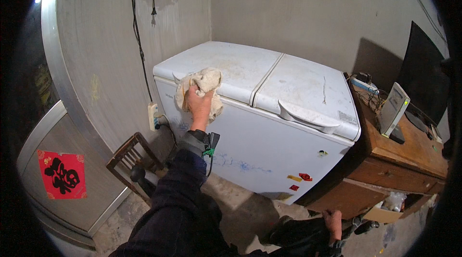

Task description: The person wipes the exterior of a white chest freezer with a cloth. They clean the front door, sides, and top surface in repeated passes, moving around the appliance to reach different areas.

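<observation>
A white chest freezer (245, 130) with two lids stands against the wall corner. My left hand (200, 103) is shut on a beige cloth (207, 80), pressed to the front edge of the left lid and covering most of the handle there. The right lid's curved white handle (306, 118) is uncovered, and brownish marks show on the lid tops. Low at the right, near my dark-clothed leg, is my right hand (332, 221); its fingers are bent, and whether it holds anything cannot be told.
Right of the freezer stands a wooden desk (408, 152) with a router (395, 109), cables and a dark monitor (420, 73). A wooden chair (131, 156) is at the left, below a power strip (153, 116) on a hanging cord. An open cardboard box (384, 214) sits low right.
</observation>
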